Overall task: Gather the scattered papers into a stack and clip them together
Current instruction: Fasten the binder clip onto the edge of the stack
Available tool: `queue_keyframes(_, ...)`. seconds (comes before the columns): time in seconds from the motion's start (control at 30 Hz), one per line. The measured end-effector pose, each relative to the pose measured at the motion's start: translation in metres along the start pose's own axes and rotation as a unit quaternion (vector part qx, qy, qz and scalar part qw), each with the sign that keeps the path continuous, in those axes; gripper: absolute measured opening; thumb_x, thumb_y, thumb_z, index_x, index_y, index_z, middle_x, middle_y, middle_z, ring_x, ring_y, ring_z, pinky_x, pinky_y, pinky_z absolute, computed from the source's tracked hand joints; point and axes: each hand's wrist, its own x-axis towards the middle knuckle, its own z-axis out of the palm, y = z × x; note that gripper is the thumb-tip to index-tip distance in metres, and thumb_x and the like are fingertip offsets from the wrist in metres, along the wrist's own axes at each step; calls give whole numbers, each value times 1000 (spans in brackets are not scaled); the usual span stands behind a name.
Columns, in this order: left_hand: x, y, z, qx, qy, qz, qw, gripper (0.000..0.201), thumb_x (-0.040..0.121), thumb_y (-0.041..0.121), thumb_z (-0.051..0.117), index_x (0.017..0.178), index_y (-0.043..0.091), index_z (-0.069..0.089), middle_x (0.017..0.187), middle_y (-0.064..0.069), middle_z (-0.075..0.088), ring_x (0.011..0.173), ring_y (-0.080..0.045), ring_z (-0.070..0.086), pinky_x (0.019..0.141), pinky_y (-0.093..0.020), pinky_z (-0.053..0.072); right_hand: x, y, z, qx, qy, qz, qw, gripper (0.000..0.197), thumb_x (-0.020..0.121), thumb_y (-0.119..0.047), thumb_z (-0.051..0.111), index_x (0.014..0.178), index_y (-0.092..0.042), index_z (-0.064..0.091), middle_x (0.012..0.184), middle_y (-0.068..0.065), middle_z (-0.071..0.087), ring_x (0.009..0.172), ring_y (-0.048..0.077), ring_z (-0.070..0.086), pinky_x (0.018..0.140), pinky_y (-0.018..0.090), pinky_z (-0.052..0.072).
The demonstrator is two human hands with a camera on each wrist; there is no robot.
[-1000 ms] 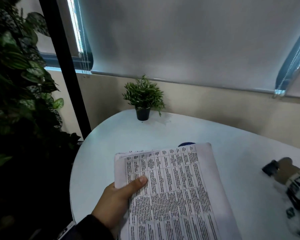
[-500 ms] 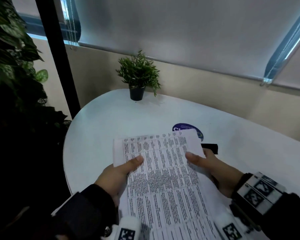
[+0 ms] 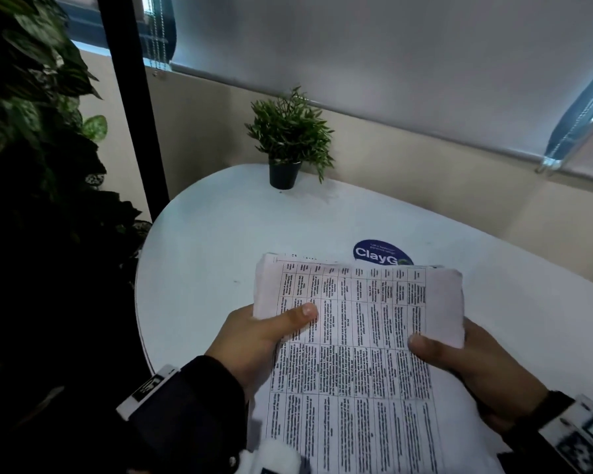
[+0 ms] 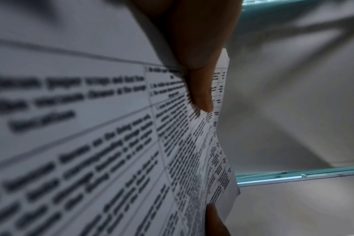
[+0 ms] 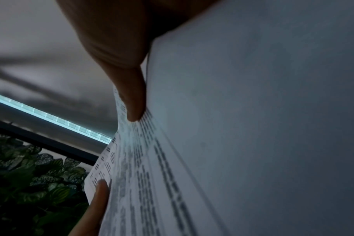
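Both hands are on the stack of papers (image 3: 353, 343), and it is up off the white table (image 3: 220, 241), held over the table's near edge and tilted toward the camera. The left hand (image 3: 254, 340) grips the left edge, thumb laid flat across the top sheet and the rest of the fingers tucked underneath, out of sight from the head view. The right hand (image 3: 473, 367) takes the right edge the same way, thumb pressed down on the printed grid, fingers hidden below the pile. From the left wrist view the left thumb (image 4: 200, 89) pins the paper close to the lens, with the tip of the other hand's thumb at the bottom of the picture; the text there is blurred. The right wrist view gives the mirror of it: the right thumb (image 5: 131, 95) clamps the sheets, with the left thumb showing lower down against the far edge. The top sheet carries a dense table of small print, not legible. The far edges of the sheets are not flush; a few sheets peek out beyond the top sheet. Just beyond the stack a round blue sticker (image 3: 377, 253) lies on the table, partly covered by the paper. A small potted plant (image 3: 288, 138) stands at the table's far edge against the wall, and big leafy foliage (image 3: 31, 114) fills the left side.
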Motion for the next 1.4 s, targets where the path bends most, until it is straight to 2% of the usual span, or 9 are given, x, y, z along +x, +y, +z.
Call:
queue_keyframes(0.2,12,4,-4,56,32,42,997,62,56,44,84,103,5,72,96,-8,76,93,-26,72,92,-45,53,-5,12,1,-18,5,-12,1000,45,77,2,65,120,-6,59,112,15,69,101,34,67,80,41,57)
queue_keyframes(0.43,30,-6,-16,17,28,61,998,22,73,17,79,86,7,65,96,-16,74,95,-32,70,94,-46,51,-9,26,4,-9,-2,36,999,47,74,3,63,119,-6,58,111,13,70,101,32,67,81,39,57)
queue_keyframes(0.63,41,-20,-25,48,52,85,994,32,56,39,88,67,17,66,80,-7,69,83,-25,66,91,-43,47,-4,36,-10,-111,101,52,987,67,53,-44,86,109,-17,62,102,8,71,91,25,68,81,43,55)
queue_keyframes(0.73,40,-23,-24,68,60,97,991,30,63,30,83,57,21,55,71,-9,62,71,-22,60,76,-41,48,1,20,-20,-221,255,-53,940,9,89,-27,61,93,-34,63,96,2,66,90,19,59,85,33,47)
queue_keyframes(0.77,38,-23,-22,73,62,102,990,31,67,26,82,57,21,53,68,-7,61,68,-21,59,73,-38,47,2,9,-18,-247,270,-99,925,22,95,-18,52,90,-37,63,89,-6,66,84,13,57,79,21,44)
queue_keyframes(0.87,40,-24,-23,92,68,110,987,31,74,21,80,62,17,52,64,-2,61,61,-18,57,68,-33,45,1,-20,12,-258,203,-173,929,33,93,-1,48,88,-27,68,82,-10,70,66,1,56,62,5,39)
queue_keyframes(1.0,40,-24,-23,91,70,90,989,27,65,33,84,65,17,61,76,-9,71,74,-27,67,81,-47,53,12,-18,64,-195,36,-104,975,35,83,10,58,90,-23,65,84,10,70,69,10,60,61,19,49)
queue_keyframes(1.27,40,-24,-20,111,86,95,986,28,68,29,83,80,10,68,83,-11,75,80,-30,71,82,-47,55,47,3,96,-101,36,35,994,46,69,16,72,105,-12,62,102,19,54,70,29,62,68,37,58)
queue_keyframes(1.4,39,-23,-19,109,81,87,987,21,68,18,85,80,11,69,83,-12,75,78,-30,71,80,-48,56,50,0,95,-189,7,45,981,60,64,10,79,116,-14,59,86,12,60,58,7,62,56,21,52)
